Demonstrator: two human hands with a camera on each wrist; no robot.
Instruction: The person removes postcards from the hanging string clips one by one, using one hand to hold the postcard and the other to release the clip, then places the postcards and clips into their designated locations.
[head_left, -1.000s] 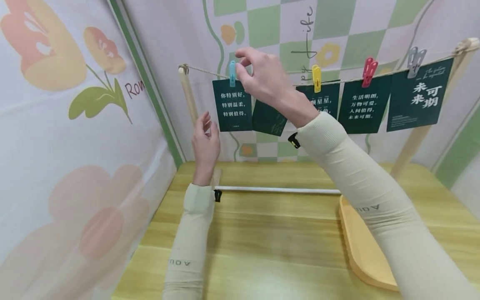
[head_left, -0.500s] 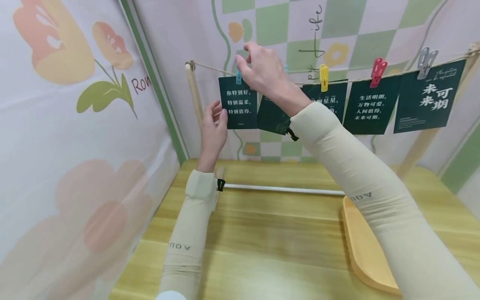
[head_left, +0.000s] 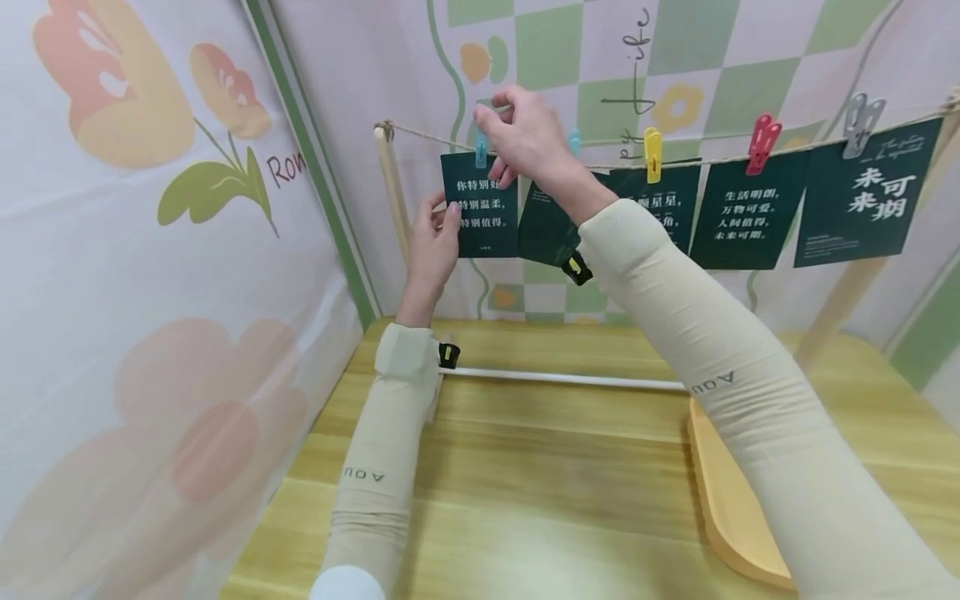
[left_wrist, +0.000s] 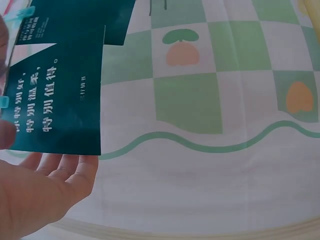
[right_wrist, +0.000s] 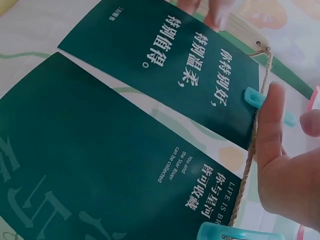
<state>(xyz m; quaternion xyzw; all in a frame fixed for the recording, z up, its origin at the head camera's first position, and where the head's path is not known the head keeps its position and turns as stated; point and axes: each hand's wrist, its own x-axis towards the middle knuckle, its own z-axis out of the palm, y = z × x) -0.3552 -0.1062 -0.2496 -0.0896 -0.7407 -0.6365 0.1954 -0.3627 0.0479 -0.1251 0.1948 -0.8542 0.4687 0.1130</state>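
My left hand (head_left: pixel 432 258) is at the left edge of the leftmost dark green card (head_left: pixel 480 237), thumb in front and fingers (left_wrist: pixel 82 172) behind, pinching it. The card hangs from a twine line by a light blue clothespin (head_left: pixel 481 152). Over the top of this card is my right hand (head_left: pixel 528 133), its lower fingers reaching down in front of the printing. In the right wrist view one finger (right_wrist: pixel 271 117) overlaps the clothespin, while the thumb (right_wrist: pixel 311 122) stands apart from it. A second green card (right_wrist: pixel 95 150) hangs beside it, partly hidden in the head view.
More cards hang rightward under a yellow clothespin (head_left: pixel 653 156), a red clothespin (head_left: pixel 762 145) and a grey clothespin (head_left: pixel 861 125). Wooden posts, including the left post (head_left: pixel 390 183), hold the line. A white rod (head_left: pixel 562 377) runs low between them; an orange tray (head_left: pixel 720 500) sits on the table.
My left hand has moved up and right from beside the post onto the card's edge. My right hand has shifted slightly at the blue clothespin, its lower fingers now down over the card.
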